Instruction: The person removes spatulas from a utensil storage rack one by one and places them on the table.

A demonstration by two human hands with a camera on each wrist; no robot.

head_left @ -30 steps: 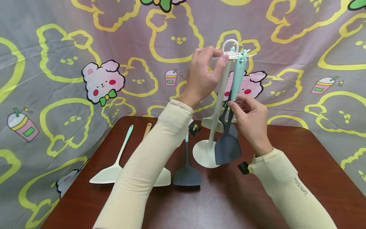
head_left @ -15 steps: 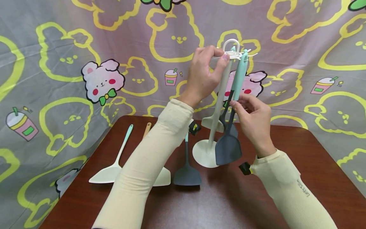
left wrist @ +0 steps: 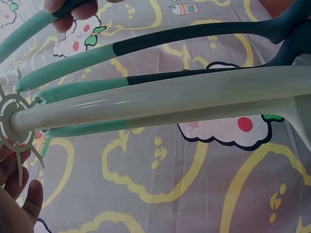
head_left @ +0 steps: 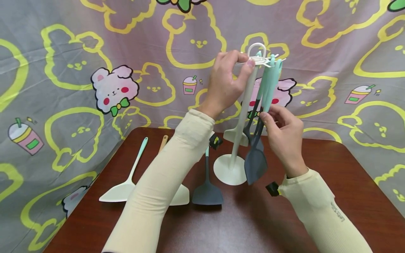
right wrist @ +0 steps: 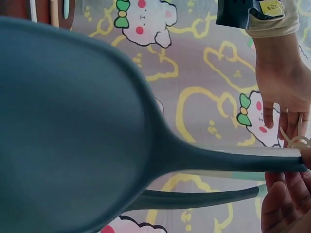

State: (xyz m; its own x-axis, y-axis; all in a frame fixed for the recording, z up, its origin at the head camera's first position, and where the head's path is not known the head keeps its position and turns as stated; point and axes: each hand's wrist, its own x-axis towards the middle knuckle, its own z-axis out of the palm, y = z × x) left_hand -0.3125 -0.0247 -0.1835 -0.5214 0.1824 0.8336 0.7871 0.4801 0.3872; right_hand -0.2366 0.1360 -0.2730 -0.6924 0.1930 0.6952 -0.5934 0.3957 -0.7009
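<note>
My left hand (head_left: pixel 228 75) pinches the hook ring (head_left: pixel 258 60) at the top of a cream utensil stand (head_left: pixel 243 116). Between the thumb and fingers of my right hand (head_left: pixel 283 135) is a spatula with a mint handle and dark grey blade (head_left: pixel 255 166). It is gripped where the handle meets the dark shaft, blade down. In the left wrist view, the held spatula's mint handle (left wrist: pixel 24 38) is apart from the ring. Mint-handled utensils hang on the hooks behind it, one with a cream head (head_left: pixel 232 136). The spatula's blade (right wrist: pixel 73 126) fills the left of the right wrist view.
The stand's round base (head_left: pixel 226 172) rests on a brown table (head_left: pixel 284 225). Left of it lie a dark grey turner (head_left: pixel 207 195), a cream turner with a wooden handle (head_left: pixel 181 196) and a cream turner with a mint handle (head_left: pixel 118 192). A patterned cloth (head_left: pixel 152 45) hangs behind.
My right hand has shifted slightly right, carrying the spatula. Its handle top has moved right from over the hooks, and its blade has turned more edge-on. My left hand stays at the ring.
</note>
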